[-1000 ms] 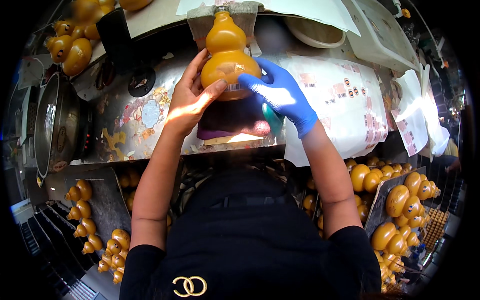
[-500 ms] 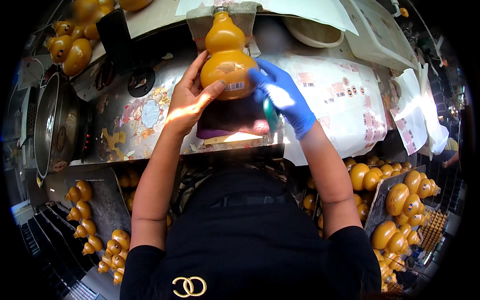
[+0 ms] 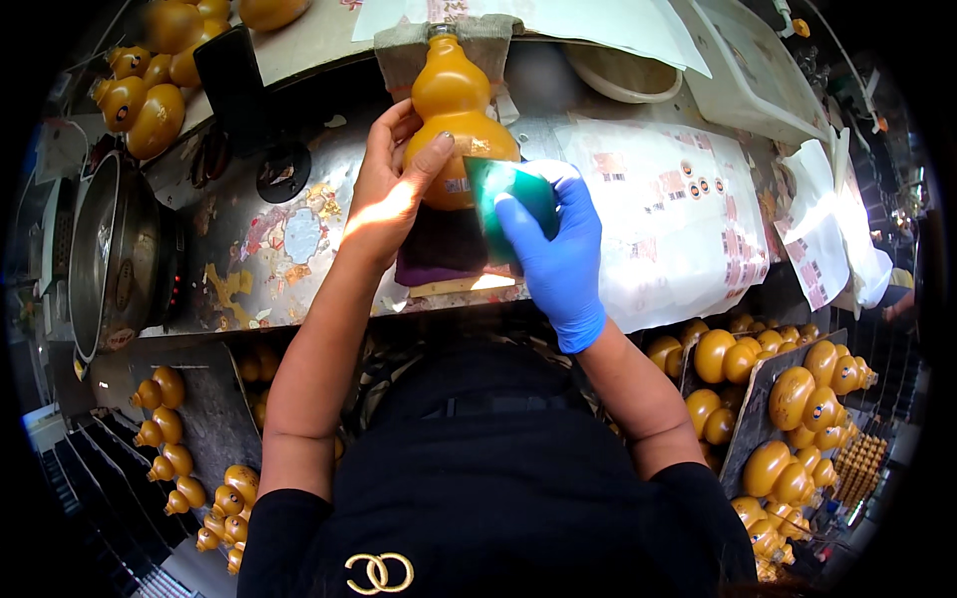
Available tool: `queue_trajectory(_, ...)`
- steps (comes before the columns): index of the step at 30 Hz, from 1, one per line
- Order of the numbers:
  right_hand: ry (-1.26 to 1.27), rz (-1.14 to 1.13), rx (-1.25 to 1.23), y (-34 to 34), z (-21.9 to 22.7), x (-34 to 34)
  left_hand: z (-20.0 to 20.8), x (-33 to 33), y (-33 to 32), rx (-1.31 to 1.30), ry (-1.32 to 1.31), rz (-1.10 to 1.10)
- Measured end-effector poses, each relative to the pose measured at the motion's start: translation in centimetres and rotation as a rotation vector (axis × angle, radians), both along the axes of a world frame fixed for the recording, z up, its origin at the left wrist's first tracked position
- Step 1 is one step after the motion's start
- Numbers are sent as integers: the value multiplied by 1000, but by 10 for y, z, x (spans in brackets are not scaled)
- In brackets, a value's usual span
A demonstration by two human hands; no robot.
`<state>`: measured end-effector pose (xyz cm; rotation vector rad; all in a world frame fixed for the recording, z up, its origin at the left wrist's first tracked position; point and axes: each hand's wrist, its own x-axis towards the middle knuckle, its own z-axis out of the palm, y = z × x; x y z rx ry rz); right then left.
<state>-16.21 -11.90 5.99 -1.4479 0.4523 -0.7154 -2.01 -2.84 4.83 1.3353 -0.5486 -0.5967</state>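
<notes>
A yellow gourd-shaped bottle [image 3: 451, 85] lies on its side on the worktable, its neck pointing away from me onto a grey cloth [image 3: 394, 50]. My bare left hand [image 3: 397, 174] grips the left of its wider bulb, thumb on top and fingers round the side. My right hand [image 3: 558, 249], in a blue glove, pinches a green flat scraper [image 3: 533, 204] between thumb and fingers. The scraper lies over the right lower part of the wide bulb, partly hiding a barcode label [image 3: 456, 185]. A dark pad with purple cloth [image 3: 429, 271] is below the bottle.
Sheets of printed stickers [image 3: 668, 219] spread to the right. A metal pan [image 3: 115, 259] stands at the left, near a black round disc [image 3: 283, 171]. A white plastic bin [image 3: 758, 70] is at the far right. More yellow gourd bottles [image 3: 793, 389] fill boards on both sides.
My right hand has moved down and turned, bringing the green scraper from beside the bottle across its wide bulb. My left hand keeps hold, its thumb slightly higher.
</notes>
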Motion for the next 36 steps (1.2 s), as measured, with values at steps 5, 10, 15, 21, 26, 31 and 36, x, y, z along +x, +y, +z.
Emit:
queue_trajectory(5, 44, -41, -182, 5, -7, 7, -10, 2, -2, -19, -1, -9)
queue_trajectory(10, 98, -91, -210, -7, -14, 2, -10, 1, 0, 33, -54, -49)
queue_trajectory(15, 66, -106, 193, -15, -21, -6, -12, 2, 1, 41, -18, -53)
queue_trajectory(21, -89, -260, -825, -3, -10, 2, -14, 5, 4, -66, 118, -87)
queue_trajectory(26, -37, 45, -559, 10, -5, -2, -4, 10, 6, -104, 292, -117)
queue_trajectory(31, 191, 165, 294, -56, 18, -2, -2, 6, 2, -23, 103, -81)
queue_trajectory(36, 538, 258, -149, -68, 7, 38, 7, 0, -2, 27, 119, -54)
